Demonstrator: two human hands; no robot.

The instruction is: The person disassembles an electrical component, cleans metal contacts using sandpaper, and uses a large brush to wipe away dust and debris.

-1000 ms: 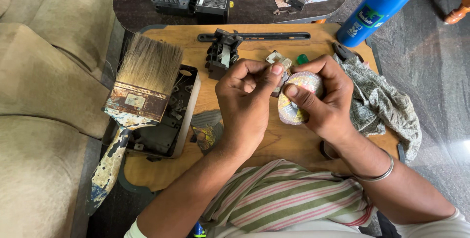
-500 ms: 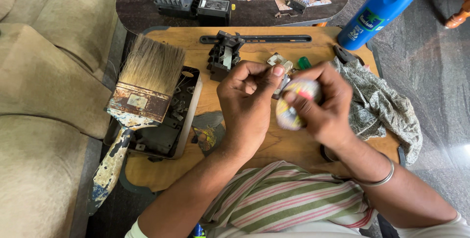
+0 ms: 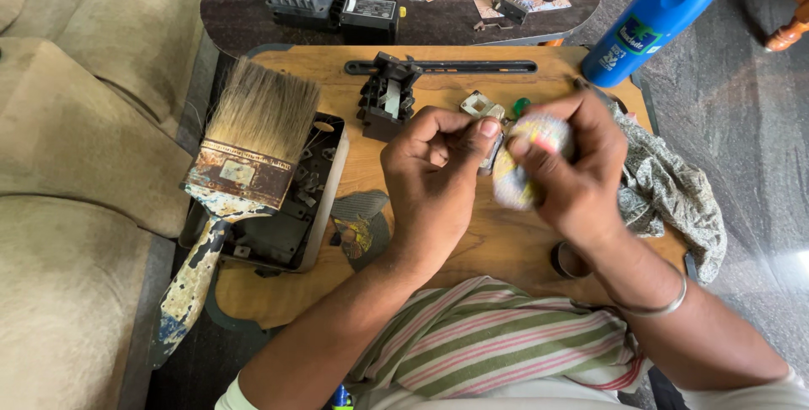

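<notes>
Over the middle of a wooden lap board (image 3: 472,246), my left hand (image 3: 434,178) pinches a small metal part (image 3: 491,153) between thumb and forefinger. My right hand (image 3: 573,170) is wrapped around a wadded, pale multicoloured cloth (image 3: 521,170) and presses it against that part. The cloth is blurred. A metal bangle (image 3: 661,305) sits on my right wrist.
A wide, paint-stained brush (image 3: 244,166) lies across a black tray of small parts (image 3: 295,208) at the left. A black plastic component (image 3: 383,98), a small switch part (image 3: 480,105), a grey rag (image 3: 666,191) and a blue bottle (image 3: 657,10) surround my hands. Beige sofa cushions lie left, a dark table behind.
My right hand has kept moving the cloth wad against the small part held in my left hand; the wad has turned and now looks blurred. The hands sit slightly higher over the board.
</notes>
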